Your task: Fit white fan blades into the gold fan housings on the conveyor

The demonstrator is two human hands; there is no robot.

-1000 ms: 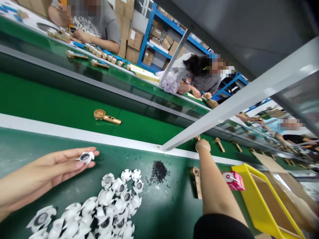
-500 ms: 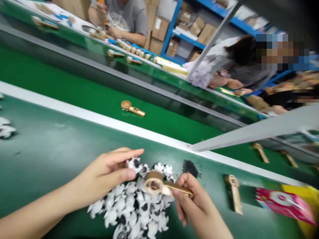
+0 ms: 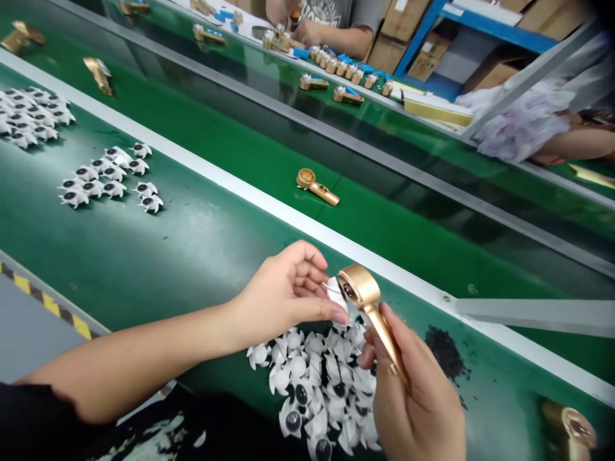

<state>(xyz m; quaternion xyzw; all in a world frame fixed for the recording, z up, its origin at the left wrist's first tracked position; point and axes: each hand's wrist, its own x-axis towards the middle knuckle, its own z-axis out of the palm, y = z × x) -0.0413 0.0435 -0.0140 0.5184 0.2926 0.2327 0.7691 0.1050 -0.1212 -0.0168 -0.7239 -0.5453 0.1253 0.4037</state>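
Observation:
My right hand (image 3: 416, 378) is wrapped round the handle of a gold handheld fan body (image 3: 361, 285), its round head tilted toward my left hand. Between the thumb and fingers of my left hand (image 3: 293, 288) is a white fan blade (image 3: 336, 296), held right at the open face of the fan head. Whether the blade touches the motor inside, I cannot tell. Below both hands lies a heap of white fan blades (image 3: 314, 365), some showing black centres. A small pile of black bits (image 3: 446, 352) lies to the right of my right hand.
Fan blades in rows (image 3: 96, 176) lie on the bench at left. Beyond a white rail (image 3: 225, 182), another gold fan body (image 3: 317, 187) rests on the green belt. A grey post (image 3: 533, 315) juts in at right. Co-workers sit across the line.
The view has swung left. My left hand has brought a white fan blade up to the fan head, and my right hand has turned the fan body so its head points up and left.

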